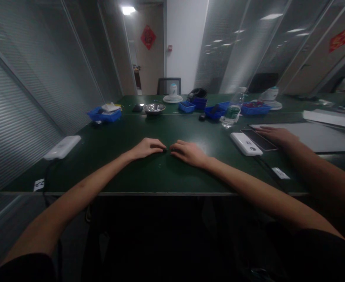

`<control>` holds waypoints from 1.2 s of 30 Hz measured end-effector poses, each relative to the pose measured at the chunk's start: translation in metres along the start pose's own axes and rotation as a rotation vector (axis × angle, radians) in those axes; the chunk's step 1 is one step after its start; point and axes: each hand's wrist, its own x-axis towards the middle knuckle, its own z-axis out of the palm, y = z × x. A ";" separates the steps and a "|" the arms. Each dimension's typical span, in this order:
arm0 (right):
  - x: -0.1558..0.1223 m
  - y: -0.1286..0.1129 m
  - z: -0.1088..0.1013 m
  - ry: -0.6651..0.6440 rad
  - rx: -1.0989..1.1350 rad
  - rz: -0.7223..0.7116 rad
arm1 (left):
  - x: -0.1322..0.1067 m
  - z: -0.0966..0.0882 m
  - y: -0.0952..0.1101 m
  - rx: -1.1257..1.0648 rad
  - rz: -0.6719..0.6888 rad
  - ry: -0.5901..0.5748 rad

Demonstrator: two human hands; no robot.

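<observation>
My left hand (147,148) and my right hand (190,153) rest on the dark green table (116,137), a little beyond its near edge. Both hands have their fingers curled and pressed together. Their fingertips meet over a small dark thing (165,149) that is too small to name. Both my forearms lie stretched out across the table's near edge.
Another person's hand (276,136) lies flat on the right beside a phone (259,140) and a white power bank (245,143). A second white power bank (63,147) sits at the left edge. Farther back stand blue trays (104,114), a metal bowl (154,108) and a water bottle (233,111).
</observation>
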 end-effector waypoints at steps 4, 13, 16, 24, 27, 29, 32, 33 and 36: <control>0.002 0.000 0.001 -0.012 0.012 -0.013 | -0.001 0.001 0.000 0.011 0.028 0.005; 0.003 -0.002 0.003 -0.007 -0.003 -0.012 | 0.000 0.002 0.000 -0.024 0.028 -0.029; 0.003 0.000 0.004 -0.016 -0.004 -0.015 | 0.000 0.002 0.000 -0.038 0.021 -0.025; 0.004 -0.003 0.003 -0.024 0.011 -0.041 | 0.002 0.007 0.000 -0.090 0.029 -0.041; 0.002 -0.005 0.002 0.000 0.031 -0.035 | 0.002 0.006 0.000 -0.081 0.039 -0.073; 0.002 -0.006 0.001 0.009 0.045 -0.037 | 0.002 0.005 0.000 -0.077 0.032 -0.096; 0.002 -0.007 0.001 0.023 0.040 -0.024 | 0.002 0.006 0.001 -0.044 0.024 -0.102; 0.001 -0.008 0.000 0.026 0.034 -0.012 | 0.002 0.005 0.001 -0.016 0.025 -0.102; 0.000 -0.008 -0.003 0.014 0.005 0.033 | 0.001 0.002 0.001 0.104 0.019 -0.103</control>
